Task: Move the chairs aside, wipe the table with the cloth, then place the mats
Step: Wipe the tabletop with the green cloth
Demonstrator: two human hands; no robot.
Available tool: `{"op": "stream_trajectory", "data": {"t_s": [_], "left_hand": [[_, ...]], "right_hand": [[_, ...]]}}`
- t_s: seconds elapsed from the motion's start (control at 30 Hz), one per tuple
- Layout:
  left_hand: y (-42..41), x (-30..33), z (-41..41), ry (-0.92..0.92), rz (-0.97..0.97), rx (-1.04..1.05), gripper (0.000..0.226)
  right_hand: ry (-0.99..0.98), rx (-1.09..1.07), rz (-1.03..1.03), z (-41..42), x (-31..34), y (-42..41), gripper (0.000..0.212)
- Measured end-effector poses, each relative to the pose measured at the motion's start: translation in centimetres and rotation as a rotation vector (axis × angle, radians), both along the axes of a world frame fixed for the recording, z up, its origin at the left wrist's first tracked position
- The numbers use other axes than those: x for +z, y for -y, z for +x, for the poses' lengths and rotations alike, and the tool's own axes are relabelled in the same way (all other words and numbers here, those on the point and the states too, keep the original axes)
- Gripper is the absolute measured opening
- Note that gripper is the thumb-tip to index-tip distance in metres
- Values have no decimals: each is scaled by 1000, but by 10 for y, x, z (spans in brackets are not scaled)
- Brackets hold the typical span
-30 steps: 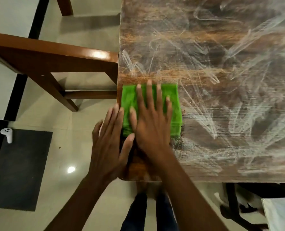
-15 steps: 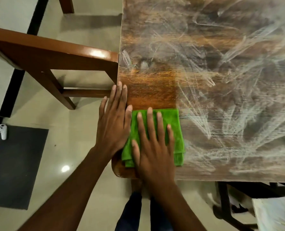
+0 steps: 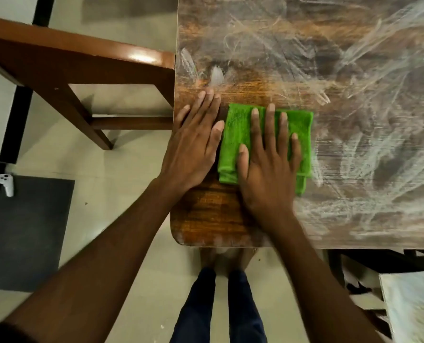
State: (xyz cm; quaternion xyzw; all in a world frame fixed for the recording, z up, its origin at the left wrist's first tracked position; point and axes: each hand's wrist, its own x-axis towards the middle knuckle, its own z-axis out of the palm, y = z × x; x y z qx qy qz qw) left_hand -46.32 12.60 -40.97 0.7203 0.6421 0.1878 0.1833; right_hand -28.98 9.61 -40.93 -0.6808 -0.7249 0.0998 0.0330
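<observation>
A brown wooden chair stands left of the scratched wooden desk. The left hand lies flat, fingers together, at the desk's near left corner; just right, the right hand, fingers spread, presses the folded green cloth.

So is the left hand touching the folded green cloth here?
Cannot tell. In the head view the left hand lies flat on the wooden table, its thumb right at the folded green cloth's edge.

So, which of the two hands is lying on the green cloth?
The right hand: it lies flat on the green cloth, fingers spread. The left hand rests beside it on the bare table, near its edge.
</observation>
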Motion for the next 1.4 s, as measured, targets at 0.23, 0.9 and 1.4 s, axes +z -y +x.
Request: {"op": "stream_trajectory", "data": {"t_s": [0.23, 0.9, 1.4], "left_hand": [[-3, 18, -6, 445, -51, 115, 46], [19, -3, 55, -261, -10, -29, 63], [20, -5, 58, -270, -37, -26, 64]], "right_hand": [[-14, -45, -81, -102, 5, 136, 80], [24, 30, 56, 53, 1, -41, 69], [-2, 14, 61, 57, -4, -59, 69]]}}
